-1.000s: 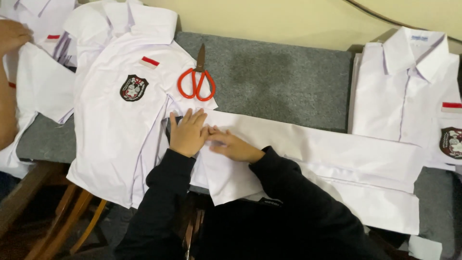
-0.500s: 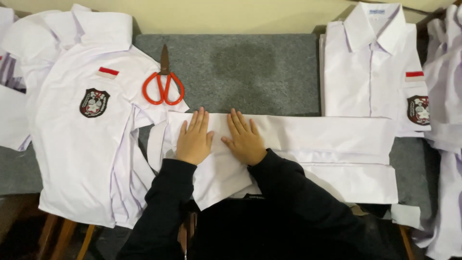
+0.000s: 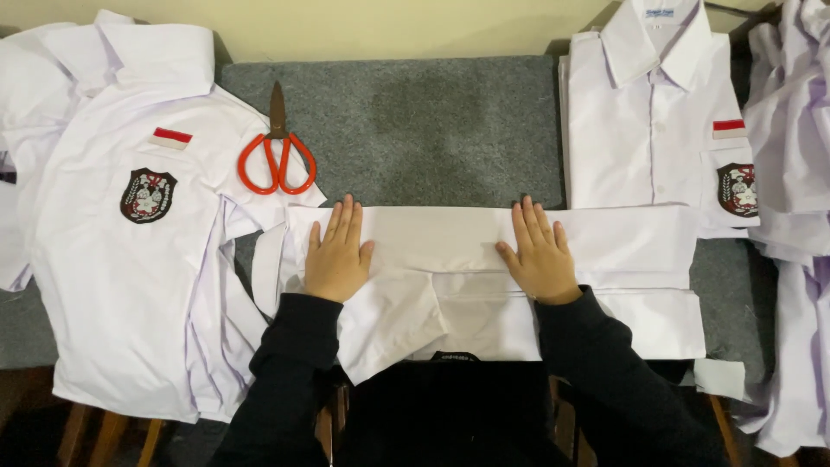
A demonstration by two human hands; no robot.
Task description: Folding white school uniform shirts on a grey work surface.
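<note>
Grey felt table (image 3: 432, 121): I see my left hand (image 3: 335, 251) and right hand (image 3: 540, 255) flat, fingers released, pressing the folded white cotton shirt (image 3: 622, 259); below the orange-handled scissors (image 3: 278, 147). Next fold needs gripping an end, I judge.

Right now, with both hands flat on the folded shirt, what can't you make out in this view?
- Folded white shirt, head view: its near edge is hidden by the dark sleeves and body.
- Cloth under the left hand and right hand: covered by the palms.
- Shirt pile at the right: cut off by the frame edge.
- Chest badge on the left shirt: its detail is too small.
- Red-handled scissors: blade tips too dark to tell.
</note>
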